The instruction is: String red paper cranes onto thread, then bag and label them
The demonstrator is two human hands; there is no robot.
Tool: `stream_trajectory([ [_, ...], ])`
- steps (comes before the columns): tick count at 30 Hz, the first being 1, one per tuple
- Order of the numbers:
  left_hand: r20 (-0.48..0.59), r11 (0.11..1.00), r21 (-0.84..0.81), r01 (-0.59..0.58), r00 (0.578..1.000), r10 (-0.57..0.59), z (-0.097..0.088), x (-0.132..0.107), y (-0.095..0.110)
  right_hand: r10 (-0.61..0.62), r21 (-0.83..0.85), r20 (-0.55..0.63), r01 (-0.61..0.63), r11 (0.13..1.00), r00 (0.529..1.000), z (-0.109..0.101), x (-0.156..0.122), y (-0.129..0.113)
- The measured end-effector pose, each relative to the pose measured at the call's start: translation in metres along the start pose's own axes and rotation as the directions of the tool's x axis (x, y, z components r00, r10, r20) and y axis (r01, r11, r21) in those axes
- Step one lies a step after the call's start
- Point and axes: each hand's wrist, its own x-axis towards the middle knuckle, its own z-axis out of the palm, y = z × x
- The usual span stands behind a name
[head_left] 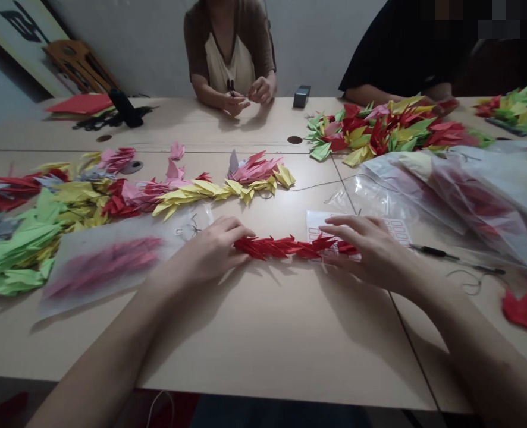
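A strand of red origami cranes lies across the pale wooden table between my hands. My left hand grips its left end with curled fingers. My right hand lies spread over its right end, hiding part of the strand. Beneath that hand is a printed white sheet. Near my left hand, a translucent bag of pinkish-red cranes lies flat on the table. Just right of my right hand are a black-handled needle-like tool and loose dark thread.
Heaps of green, yellow, pink and red paper cranes cover the left side. More lie at the far right, beside bulging clear plastic bags. Across the table, a person's hands hold a small dark tool. Another person's arm reaches in.
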Motion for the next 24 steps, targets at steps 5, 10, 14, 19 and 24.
stream_trajectory([
  [5,-0.061,1.000,-0.011,0.020,0.998,-0.021,0.012,0.002,-0.003,-0.014,-0.005,0.036,0.014,1.000,0.999,0.011,-0.001,-0.001],
  [10,-0.072,0.987,-0.122,0.104,0.991,-0.113,0.018,0.004,-0.009,0.043,-0.098,0.051,-0.038,0.994,0.998,0.008,-0.004,0.010],
  [14,-0.080,0.971,-0.215,0.105,0.989,-0.124,0.017,0.007,-0.014,0.079,-0.123,0.082,-0.068,0.990,0.993,0.006,-0.008,0.012],
  [19,-0.083,0.954,-0.285,0.090,0.989,-0.118,0.010,0.009,-0.011,0.030,-0.191,-0.110,-0.050,0.980,0.993,-0.001,-0.002,-0.006],
  [24,0.073,0.836,-0.479,0.268,0.961,-0.266,0.006,0.007,0.006,-0.079,-0.011,-0.176,0.078,0.997,0.981,0.003,0.012,-0.042],
])
